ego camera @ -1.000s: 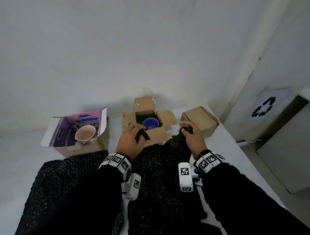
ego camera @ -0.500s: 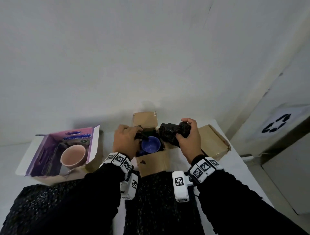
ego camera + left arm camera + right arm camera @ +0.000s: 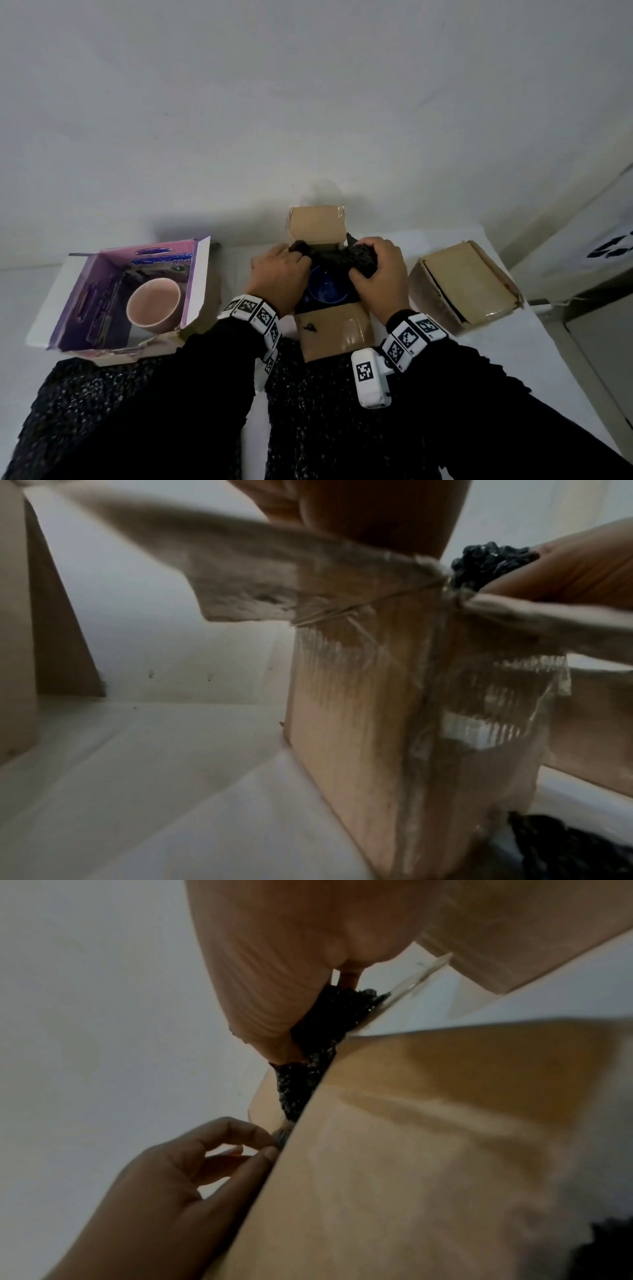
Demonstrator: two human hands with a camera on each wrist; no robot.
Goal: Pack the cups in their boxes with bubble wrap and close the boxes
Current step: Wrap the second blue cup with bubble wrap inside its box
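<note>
Two hands over open brown box [image 3: 334, 330]. Right hand [image 3: 378, 274] clamped on black bubble wrap [image 3: 359, 260], above blue cup [image 3: 327, 291]. Left hand [image 3: 277, 277] pinching wrap's other end at cup's left.

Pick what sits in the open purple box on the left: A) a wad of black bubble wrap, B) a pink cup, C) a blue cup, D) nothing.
B: the head view shows a pink cup standing in the purple box, while the blue cup sits in the brown box in the middle, between both hands.
</note>
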